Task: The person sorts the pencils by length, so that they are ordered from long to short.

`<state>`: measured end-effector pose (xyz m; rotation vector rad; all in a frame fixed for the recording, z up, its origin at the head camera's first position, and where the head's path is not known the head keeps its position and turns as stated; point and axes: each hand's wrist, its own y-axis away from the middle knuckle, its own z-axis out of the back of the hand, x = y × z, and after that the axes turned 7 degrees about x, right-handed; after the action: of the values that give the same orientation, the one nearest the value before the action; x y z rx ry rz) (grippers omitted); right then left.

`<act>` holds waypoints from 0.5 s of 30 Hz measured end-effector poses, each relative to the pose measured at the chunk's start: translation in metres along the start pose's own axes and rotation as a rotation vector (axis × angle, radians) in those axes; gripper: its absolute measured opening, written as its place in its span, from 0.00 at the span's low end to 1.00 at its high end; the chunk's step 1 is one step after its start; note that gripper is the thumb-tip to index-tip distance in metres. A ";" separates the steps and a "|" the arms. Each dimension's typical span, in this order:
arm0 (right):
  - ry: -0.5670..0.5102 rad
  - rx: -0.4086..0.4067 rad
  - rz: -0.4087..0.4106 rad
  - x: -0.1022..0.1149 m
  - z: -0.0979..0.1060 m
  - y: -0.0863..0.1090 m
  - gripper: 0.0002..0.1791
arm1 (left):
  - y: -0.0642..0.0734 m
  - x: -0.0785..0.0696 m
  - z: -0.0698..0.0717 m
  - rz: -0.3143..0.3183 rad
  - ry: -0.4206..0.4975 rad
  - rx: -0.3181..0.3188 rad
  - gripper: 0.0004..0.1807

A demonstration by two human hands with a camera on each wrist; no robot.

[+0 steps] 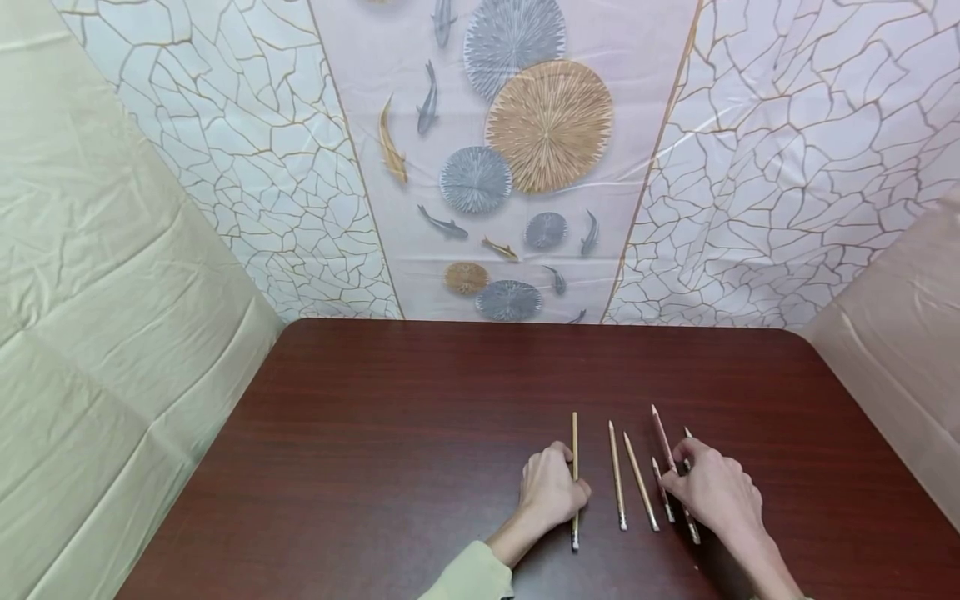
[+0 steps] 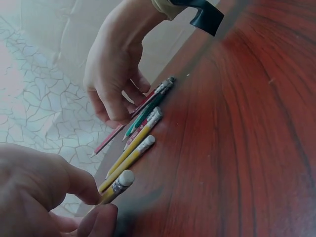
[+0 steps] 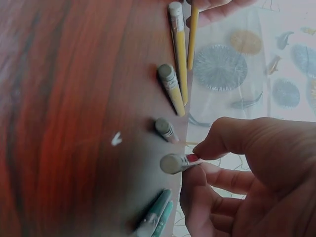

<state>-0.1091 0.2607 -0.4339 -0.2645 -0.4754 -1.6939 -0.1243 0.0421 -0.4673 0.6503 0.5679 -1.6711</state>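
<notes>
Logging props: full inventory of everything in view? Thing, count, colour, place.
Long yellow wooden pencils: 3, yellow, left end of row
Short red wooden pencil: 1, red, right of the yellows
Long red wooden pencil: 1, red, next right
Slim green pencils: apparently 2, green, row's right end
Wood-grain table: 1, reddish brown, under the pencils
Tiny speck: 1, white, on the table
Patterned backdrop: 1, white, pink, gold, grey, behind table
Fabric sheets: 2, cream, beige, left and right
Black strap: 1, black, right wrist
Sleeve cuffs: 2, pale, wrists
Left hand: 1, bare, holding leftmost yellow
Right hand: 1, bare, holding long red
</notes>
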 end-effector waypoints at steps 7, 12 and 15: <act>-0.017 -0.014 0.018 0.006 -0.001 0.001 0.14 | 0.001 0.004 0.003 -0.007 0.006 -0.013 0.19; -0.054 -0.021 0.049 0.012 -0.002 0.004 0.14 | 0.003 0.008 0.008 -0.026 0.029 -0.036 0.19; -0.092 -0.028 0.094 0.016 -0.003 0.006 0.14 | 0.003 0.011 0.012 -0.040 0.045 -0.052 0.19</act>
<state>-0.1060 0.2442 -0.4290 -0.3806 -0.5003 -1.6021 -0.1240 0.0255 -0.4664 0.6442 0.6578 -1.6766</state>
